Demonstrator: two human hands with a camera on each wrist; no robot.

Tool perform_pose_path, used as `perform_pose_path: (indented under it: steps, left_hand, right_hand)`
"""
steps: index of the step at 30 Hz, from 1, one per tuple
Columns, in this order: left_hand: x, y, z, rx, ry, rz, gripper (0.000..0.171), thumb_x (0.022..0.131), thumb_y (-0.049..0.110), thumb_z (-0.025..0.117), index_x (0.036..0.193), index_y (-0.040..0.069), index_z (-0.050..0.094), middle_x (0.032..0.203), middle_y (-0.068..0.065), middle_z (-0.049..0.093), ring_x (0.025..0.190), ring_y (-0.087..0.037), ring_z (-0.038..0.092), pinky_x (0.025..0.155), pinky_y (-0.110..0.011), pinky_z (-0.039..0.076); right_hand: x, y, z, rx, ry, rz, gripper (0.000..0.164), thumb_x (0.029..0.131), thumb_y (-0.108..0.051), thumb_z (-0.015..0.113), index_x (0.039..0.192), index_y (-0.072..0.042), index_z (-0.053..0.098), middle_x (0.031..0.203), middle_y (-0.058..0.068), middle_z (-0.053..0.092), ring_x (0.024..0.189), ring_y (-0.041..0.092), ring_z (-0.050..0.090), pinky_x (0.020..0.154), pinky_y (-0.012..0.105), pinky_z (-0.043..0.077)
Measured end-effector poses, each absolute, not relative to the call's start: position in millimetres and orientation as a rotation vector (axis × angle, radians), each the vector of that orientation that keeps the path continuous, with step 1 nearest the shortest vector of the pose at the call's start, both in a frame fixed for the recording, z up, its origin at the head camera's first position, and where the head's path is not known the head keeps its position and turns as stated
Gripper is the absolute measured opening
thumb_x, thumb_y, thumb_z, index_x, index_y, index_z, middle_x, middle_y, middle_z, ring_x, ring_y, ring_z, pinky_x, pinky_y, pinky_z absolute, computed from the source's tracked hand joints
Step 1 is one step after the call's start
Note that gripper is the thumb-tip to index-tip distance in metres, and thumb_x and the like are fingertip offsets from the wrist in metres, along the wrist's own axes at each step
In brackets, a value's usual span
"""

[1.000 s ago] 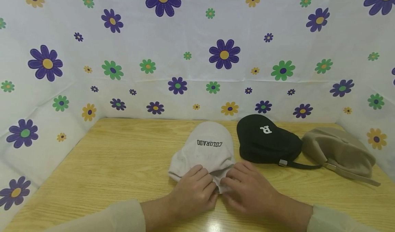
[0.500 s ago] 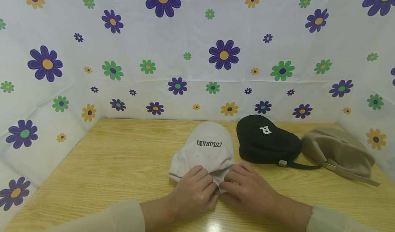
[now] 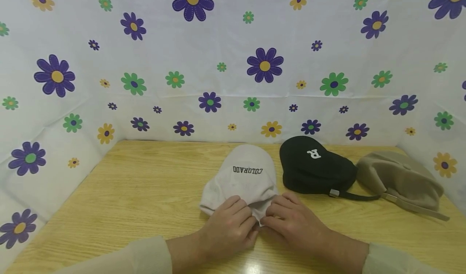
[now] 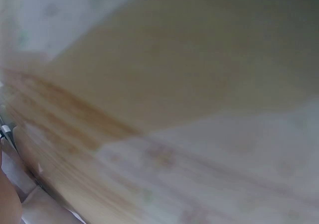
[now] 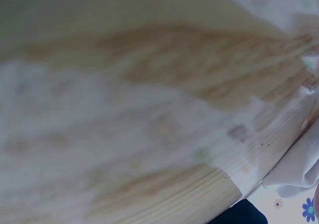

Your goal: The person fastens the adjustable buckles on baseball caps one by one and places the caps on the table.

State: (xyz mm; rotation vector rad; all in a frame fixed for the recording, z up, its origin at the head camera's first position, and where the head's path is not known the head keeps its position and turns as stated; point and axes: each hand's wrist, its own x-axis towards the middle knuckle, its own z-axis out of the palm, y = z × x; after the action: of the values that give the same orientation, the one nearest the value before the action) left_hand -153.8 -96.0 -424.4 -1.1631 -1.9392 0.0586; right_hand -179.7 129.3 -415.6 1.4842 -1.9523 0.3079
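Observation:
In the head view a light grey baseball cap [image 3: 251, 185] lies on the table, brim pointing away and the word COLORADO upside down. My left hand [image 3: 230, 225] pinches the near rim of this cap, fingers curled. Close beside it, my right hand [image 3: 295, 221] pinches the same rim just right of the back opening. Both sets of fingertips nearly meet there, and they hide the ends of the strap. Pale cap fabric also shows at the lower left of the left wrist view and at the right edge of the right wrist view.
Right of the grey cap sits a black cap [image 3: 316, 168] with a white R, its strap trailing right. A tan cap [image 3: 404, 181] touches it near the table's right side. Flower-printed white cloth [image 3: 225, 35] walls the wooden table [image 3: 145, 181] at back and sides.
My right fingers have shifted slightly at the rim, closer to my left fingertips. The left hand and all three caps have stayed in place.

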Motion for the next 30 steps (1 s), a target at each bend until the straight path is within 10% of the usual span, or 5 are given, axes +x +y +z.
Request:
perform_pose_path:
  steps: [30]
  left_hand:
    - [-154.9, -96.4, -425.9, -1.157, -1.984, 0.086, 0.018, 0.082, 0.03, 0.066, 0.08, 0.013, 0.07, 0.077, 0.004, 0.06, 0.076, -0.014, 0.055, 0.082, -0.03, 0.046]
  right_hand:
    - [-180.4, 132.3, -417.5, 1.471, -1.96, 0.308, 0.004, 0.086, -0.024, 0.074, 0.085, -0.02, 0.072, 0.084, -0.009, 0.061, 0.089, 0.011, 0.056, 0.087, 0.031, 0.041]
